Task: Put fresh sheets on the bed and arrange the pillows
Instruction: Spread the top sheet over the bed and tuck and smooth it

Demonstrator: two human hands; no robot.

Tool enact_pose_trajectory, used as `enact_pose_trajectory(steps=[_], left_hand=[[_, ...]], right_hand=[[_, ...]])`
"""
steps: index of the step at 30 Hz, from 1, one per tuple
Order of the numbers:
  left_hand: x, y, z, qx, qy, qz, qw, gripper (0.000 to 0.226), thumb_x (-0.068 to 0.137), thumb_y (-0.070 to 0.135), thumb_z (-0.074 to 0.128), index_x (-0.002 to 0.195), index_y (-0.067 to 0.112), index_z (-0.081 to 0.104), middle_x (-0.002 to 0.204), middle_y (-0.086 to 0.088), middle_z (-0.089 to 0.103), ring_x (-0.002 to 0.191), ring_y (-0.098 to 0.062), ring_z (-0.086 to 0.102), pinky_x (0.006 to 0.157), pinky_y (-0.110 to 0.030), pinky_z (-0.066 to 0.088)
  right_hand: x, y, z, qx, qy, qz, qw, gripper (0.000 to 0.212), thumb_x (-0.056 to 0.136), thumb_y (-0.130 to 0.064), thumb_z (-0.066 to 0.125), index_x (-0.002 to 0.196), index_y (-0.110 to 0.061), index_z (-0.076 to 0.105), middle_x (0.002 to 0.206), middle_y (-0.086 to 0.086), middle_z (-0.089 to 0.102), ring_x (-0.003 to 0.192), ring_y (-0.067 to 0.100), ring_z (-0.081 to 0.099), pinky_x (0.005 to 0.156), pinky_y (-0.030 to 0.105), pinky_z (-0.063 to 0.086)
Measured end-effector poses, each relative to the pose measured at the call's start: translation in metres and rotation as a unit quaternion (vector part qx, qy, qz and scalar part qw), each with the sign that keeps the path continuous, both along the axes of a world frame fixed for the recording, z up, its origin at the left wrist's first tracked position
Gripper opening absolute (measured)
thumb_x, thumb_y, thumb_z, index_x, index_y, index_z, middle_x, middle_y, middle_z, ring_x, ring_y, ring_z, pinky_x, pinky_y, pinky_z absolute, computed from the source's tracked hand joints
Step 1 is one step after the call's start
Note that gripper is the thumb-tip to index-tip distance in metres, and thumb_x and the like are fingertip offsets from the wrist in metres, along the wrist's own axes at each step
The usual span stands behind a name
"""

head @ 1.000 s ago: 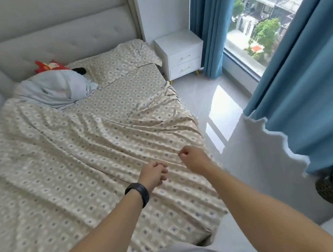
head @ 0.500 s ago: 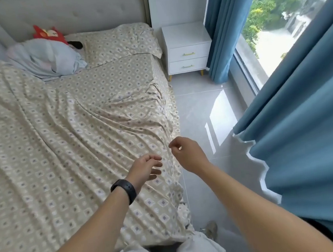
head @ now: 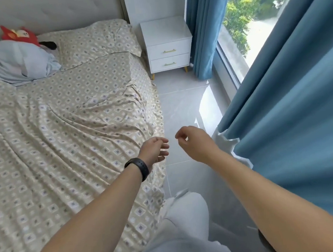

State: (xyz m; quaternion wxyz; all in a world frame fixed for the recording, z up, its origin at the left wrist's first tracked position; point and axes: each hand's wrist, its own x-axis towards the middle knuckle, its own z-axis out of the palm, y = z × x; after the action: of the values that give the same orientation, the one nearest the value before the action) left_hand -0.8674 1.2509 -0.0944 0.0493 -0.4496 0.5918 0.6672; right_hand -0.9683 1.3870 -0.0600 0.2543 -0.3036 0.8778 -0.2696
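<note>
A beige diamond-patterned sheet (head: 60,137) covers the bed, wrinkled in long diagonal folds, and hangs over the right side. A pillow in the same pattern (head: 95,41) lies at the head. Beside it, to the left, sits a crumpled pale blue pillow (head: 17,59). My left hand (head: 156,150), with a black wristband, hovers at the bed's right edge, fingers apart and holding nothing. My right hand (head: 194,143) is just right of it over the floor, fingers loosely curled in, nothing in them.
A red plush toy (head: 18,35) leans on the padded headboard (head: 46,11). A white two-drawer nightstand (head: 167,43) stands right of the bed. Blue curtains (head: 291,92) hang close on my right, by the window. Grey tiled floor (head: 184,107) forms a narrow aisle where my leg (head: 183,216) stands.
Both hands have come off the sheet and shifted right to the bed's edge. The left hand's fingers have spread. My view has swung right and down towards the aisle.
</note>
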Motion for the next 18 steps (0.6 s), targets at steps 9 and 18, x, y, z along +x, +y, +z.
enact_pose_trajectory(steps=[9,18], left_hand=[[-0.118,-0.06,-0.024,-0.013,-0.007,0.044,0.999,0.023,0.097,0.011,0.044,0.102,0.012,0.066,0.09,-0.003,0.068,0.07,-0.018,0.063,0.064,-0.027,0.05],[-0.225,-0.23,-0.038,-0.004,-0.072,0.134,0.988,0.019,0.093,0.02,0.055,0.104,0.01,0.067,0.094,-0.006,0.068,0.068,-0.018,0.062,0.059,-0.026,0.048]], right_hand=[[-0.114,-0.084,-0.017,0.019,0.002,0.115,0.993,0.024,0.098,-0.024,0.047,0.108,-0.023,0.069,0.107,-0.003,0.064,0.096,0.018,0.061,0.084,0.038,0.052],[-0.242,-0.266,-0.032,0.082,-0.017,0.267,0.96,0.028,0.099,-0.025,0.043,0.116,-0.023,0.066,0.115,-0.001,0.062,0.103,0.022,0.061,0.088,0.042,0.053]])
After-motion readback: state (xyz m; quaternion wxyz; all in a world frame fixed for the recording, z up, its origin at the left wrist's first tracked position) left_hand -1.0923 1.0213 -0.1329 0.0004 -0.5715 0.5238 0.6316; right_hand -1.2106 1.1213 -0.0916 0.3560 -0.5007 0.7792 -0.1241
